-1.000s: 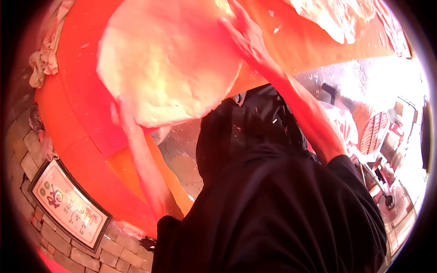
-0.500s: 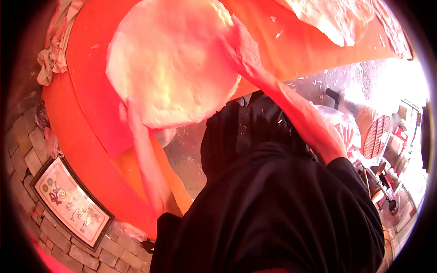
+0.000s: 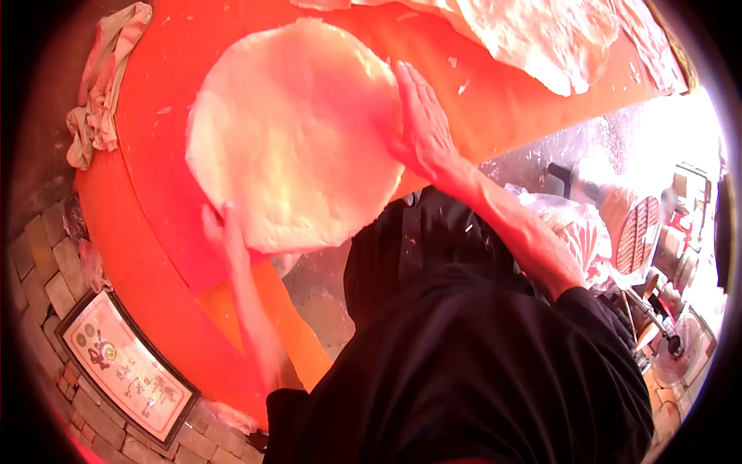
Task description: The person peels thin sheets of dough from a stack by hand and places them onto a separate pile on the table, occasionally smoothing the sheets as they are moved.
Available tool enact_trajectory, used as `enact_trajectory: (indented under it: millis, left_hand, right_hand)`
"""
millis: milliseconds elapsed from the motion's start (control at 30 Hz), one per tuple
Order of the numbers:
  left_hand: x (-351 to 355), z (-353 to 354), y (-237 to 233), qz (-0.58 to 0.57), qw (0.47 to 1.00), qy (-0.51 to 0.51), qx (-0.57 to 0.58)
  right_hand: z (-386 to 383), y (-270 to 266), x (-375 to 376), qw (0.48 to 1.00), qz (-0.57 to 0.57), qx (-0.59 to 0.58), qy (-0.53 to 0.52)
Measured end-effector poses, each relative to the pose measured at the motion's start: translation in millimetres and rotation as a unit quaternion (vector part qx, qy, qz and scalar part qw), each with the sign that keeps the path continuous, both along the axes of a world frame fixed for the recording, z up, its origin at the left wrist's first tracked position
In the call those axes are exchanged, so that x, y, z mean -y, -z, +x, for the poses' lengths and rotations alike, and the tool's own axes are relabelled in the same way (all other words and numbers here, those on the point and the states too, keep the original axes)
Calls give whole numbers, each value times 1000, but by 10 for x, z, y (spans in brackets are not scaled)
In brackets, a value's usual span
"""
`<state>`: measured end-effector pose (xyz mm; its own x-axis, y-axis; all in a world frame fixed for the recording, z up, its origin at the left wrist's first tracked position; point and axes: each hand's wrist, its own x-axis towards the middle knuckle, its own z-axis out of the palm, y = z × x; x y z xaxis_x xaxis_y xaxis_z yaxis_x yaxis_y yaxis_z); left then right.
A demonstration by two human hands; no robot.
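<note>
A large round, flat sheet that looks like dough (image 3: pixel 294 131) lies on the orange-red table surface (image 3: pixel 166 155), its near edge reaching past the table's edge. At the sheet's right edge is my right hand (image 3: pixel 423 124), fingers extended and side by side, palm toward the rim. My left hand (image 3: pixel 224 228) touches the lower left rim, with fingers apart; part of it is blurred. Neither hand is closed round the sheet.
More pale, irregular sheets (image 3: pixel 541 39) lie at the upper right. A crumpled cloth (image 3: pixel 100 93) hangs at the table's left edge. A framed sign (image 3: pixel 127 367) stands by the bricks at lower left. Plastic bags (image 3: pixel 568 224) and a slatted stool-like object (image 3: pixel 638 232) are at right.
The whole view has shifted, so table, sheet and hands appear lower in the picture. Both hands remain at the sheet's edges, the right one now laid flatter along the rim.
</note>
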<state>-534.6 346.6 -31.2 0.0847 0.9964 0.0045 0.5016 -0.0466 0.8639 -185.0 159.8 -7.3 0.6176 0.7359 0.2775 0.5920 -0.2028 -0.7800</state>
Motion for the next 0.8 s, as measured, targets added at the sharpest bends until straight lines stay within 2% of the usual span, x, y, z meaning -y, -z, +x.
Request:
enact_trajectory:
  millis: [33,67,133,200,233,333,367,400,433,467,500,533,600,800]
  left_hand:
    - [-39,-42,54,73,995,8,-72]
    - [-17,160,-116,110,986,48,-117]
    - [208,734,-838,182,953,121,-210]
    - [341,1007,-1088,317,834,295,-341]
    - [362,1011,-918,317,810,325,-371]
    - [472,985,-598,280,772,317,-475]
    - [447,950,-503,284,780,311,-463]
    - [413,964,-458,283,780,316,-460]
    - [410,954,-414,283,785,318,-450]
    - [405,934,-381,286,790,321,-437]
    - [401,930,-372,292,793,320,-428]
    - [423,900,-362,294,793,321,-427]
    - [465,916,-462,252,794,325,-448]
    - [433,899,-362,247,816,317,-415]
  right_hand:
    - [-3,-201,31,997,-21,78,3]
    - [-63,-360,27,991,-29,114,-60]
    - [-271,-599,-39,964,-46,178,-193]
    - [-458,-250,22,961,-83,162,-210]
    - [-495,-201,7,959,-100,155,-216]
    - [-487,-258,-3,944,-158,166,-238]
    - [-535,-332,-42,930,-220,179,-233]
    - [-542,-375,-121,927,-228,171,-243]
    - [-517,-461,-224,944,-200,147,-217]
    - [-458,-567,-342,943,-180,189,-207]
    - [-334,-548,-431,952,-145,199,-182]
    - [-221,-324,-483,955,-159,201,-150]
    - [-74,-46,-455,962,-114,200,-147]
    - [250,-44,-315,935,-186,230,-194]
